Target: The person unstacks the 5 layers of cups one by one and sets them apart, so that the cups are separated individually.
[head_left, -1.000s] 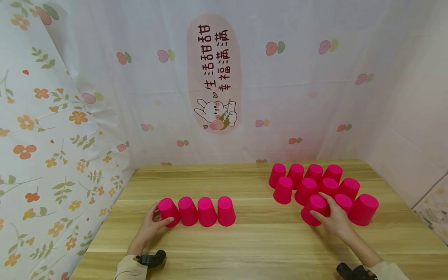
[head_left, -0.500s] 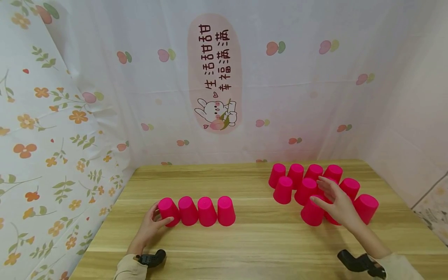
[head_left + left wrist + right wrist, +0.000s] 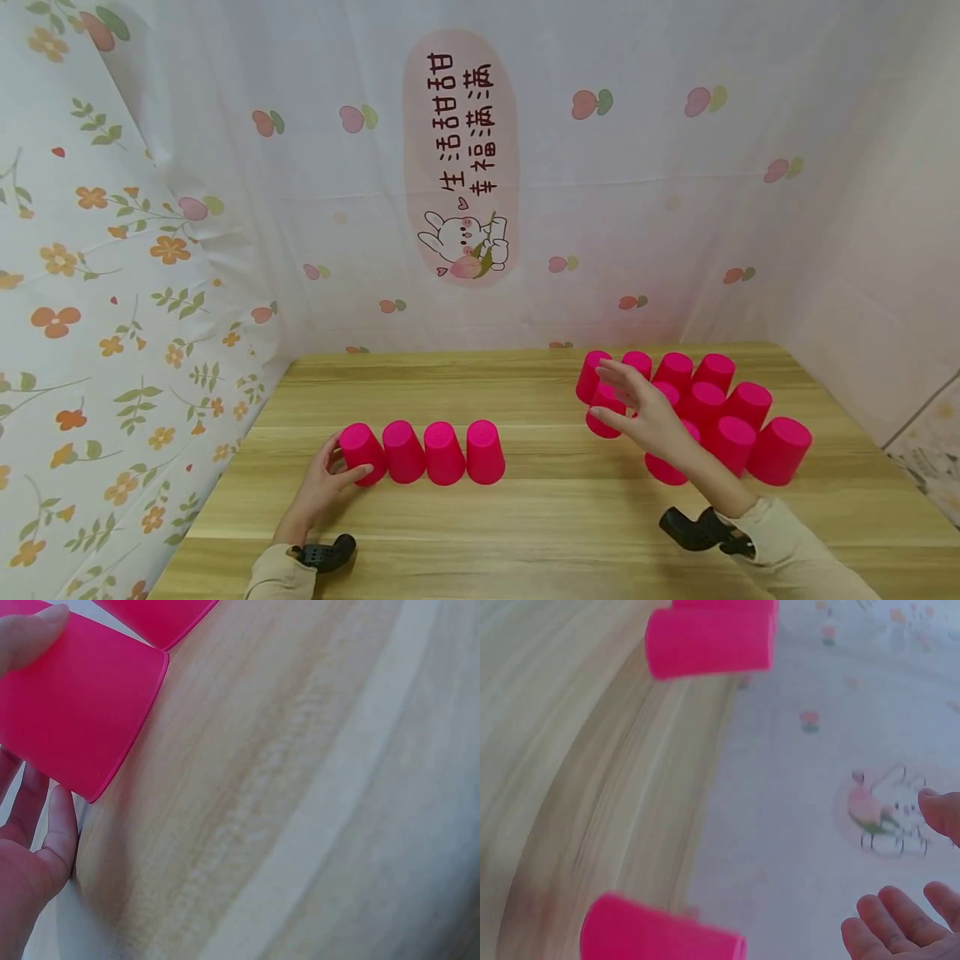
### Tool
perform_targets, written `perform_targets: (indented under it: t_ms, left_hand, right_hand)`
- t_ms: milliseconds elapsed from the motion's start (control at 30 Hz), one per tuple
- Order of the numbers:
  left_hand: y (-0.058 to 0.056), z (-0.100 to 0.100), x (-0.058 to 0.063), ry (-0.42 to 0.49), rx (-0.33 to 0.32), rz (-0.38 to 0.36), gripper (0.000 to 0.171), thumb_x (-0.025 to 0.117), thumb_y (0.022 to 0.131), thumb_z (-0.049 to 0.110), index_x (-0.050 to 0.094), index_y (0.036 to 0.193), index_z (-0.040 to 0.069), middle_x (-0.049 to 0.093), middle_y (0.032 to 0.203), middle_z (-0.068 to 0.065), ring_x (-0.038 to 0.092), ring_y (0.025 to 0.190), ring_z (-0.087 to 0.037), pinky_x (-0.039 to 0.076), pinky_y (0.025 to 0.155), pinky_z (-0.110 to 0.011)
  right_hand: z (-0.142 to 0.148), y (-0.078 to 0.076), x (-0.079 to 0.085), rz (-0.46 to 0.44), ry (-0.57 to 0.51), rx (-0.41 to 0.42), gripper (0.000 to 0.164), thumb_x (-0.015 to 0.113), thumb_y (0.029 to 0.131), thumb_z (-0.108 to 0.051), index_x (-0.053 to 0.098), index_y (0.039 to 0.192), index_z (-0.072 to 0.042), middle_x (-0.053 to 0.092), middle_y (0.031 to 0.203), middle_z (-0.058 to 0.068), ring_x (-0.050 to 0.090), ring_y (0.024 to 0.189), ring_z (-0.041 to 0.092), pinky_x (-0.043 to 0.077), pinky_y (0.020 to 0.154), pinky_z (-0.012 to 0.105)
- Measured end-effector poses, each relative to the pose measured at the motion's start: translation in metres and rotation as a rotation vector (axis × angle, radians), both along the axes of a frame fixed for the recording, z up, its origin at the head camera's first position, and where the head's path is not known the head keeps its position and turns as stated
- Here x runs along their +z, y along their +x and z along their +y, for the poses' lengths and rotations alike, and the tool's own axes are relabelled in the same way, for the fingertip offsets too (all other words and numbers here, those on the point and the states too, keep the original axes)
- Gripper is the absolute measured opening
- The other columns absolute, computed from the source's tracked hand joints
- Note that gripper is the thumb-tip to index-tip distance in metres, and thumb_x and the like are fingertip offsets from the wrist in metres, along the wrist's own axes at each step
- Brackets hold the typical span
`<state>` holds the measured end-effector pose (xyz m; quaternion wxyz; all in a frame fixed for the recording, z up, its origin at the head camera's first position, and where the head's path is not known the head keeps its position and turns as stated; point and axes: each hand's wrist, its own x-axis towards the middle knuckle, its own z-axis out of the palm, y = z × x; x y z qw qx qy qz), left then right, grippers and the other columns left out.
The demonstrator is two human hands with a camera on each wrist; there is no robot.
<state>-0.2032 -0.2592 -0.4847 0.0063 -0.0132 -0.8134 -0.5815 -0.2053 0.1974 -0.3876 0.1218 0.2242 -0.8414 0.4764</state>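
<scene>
At the left, four upside-down pink plastic cups would be several in one row: the leftmost cup (image 3: pixel 363 454) is gripped by my left hand (image 3: pixel 313 492), thumb on the near side and fingers round the far side. In the left wrist view, the thumb (image 3: pixel 34 630) lies across that cup's wall. Over the right-hand group of upside-down pink cups hovers my right hand (image 3: pixel 647 417), fingers extended and nothing held. It is nearest to the front-left cup (image 3: pixel 606 427), which it partly covers. Behind it, another cup (image 3: pixel 663 471) is partly hidden by the wrist.
Beside the gripped cup stand a second cup (image 3: pixel 403 454), a third cup (image 3: pixel 444 456) and the row's right-end cup (image 3: pixel 485 454). More cups fill the right group, such as the rightmost cup (image 3: pixel 780 454). A patterned curtain (image 3: pixel 315 208) hangs behind the wooden table (image 3: pixel 510 542).
My right hand has let go of a cup in the near row of the right group and moved left over the group's left side. My left hand stays on its cup.
</scene>
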Motion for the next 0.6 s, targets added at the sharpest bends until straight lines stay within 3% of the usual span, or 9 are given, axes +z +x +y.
perform_targets:
  t_ms: [200, 400, 600]
  left_hand:
    - [0.000, -0.001, 0.000, -0.009, 0.009, -0.007, 0.064, 0.067, 0.077, 0.008, 0.033, 0.131, 0.003, 0.043, 0.124, -0.017, 0.041, 0.114, -0.031, 0.038, 0.092, -0.030]
    - [0.000, -0.001, -0.001, 0.001, 0.005, -0.002, 0.064, 0.067, 0.077, 0.007, 0.033, 0.132, 0.002, 0.043, 0.125, -0.018, 0.039, 0.115, -0.032, 0.034, 0.096, -0.039]
    - [0.000, -0.001, -0.001, 0.019, 0.003, 0.000, 0.064, 0.066, 0.077, 0.006, 0.033, 0.132, 0.002, 0.042, 0.125, -0.018, 0.040, 0.115, -0.032, 0.037, 0.086, -0.017]
  right_hand:
    - [-0.043, -0.009, -0.008, 0.025, -0.044, 0.120, 0.062, 0.071, 0.073, -0.006, 0.040, 0.126, 0.003, 0.048, 0.121, 0.021, 0.047, 0.110, 0.035, 0.039, 0.087, 0.046]
    - [-0.083, -0.010, -0.022, -0.041, -0.027, 0.225, 0.061, 0.070, 0.075, -0.008, 0.040, 0.126, 0.002, 0.049, 0.121, 0.021, 0.047, 0.110, 0.036, 0.039, 0.088, 0.047]
    - [-0.113, -0.011, -0.036, -0.098, 0.023, 0.274, 0.060, 0.070, 0.075, -0.010, 0.041, 0.126, 0.002, 0.048, 0.123, 0.020, 0.044, 0.113, 0.035, 0.038, 0.089, 0.049]
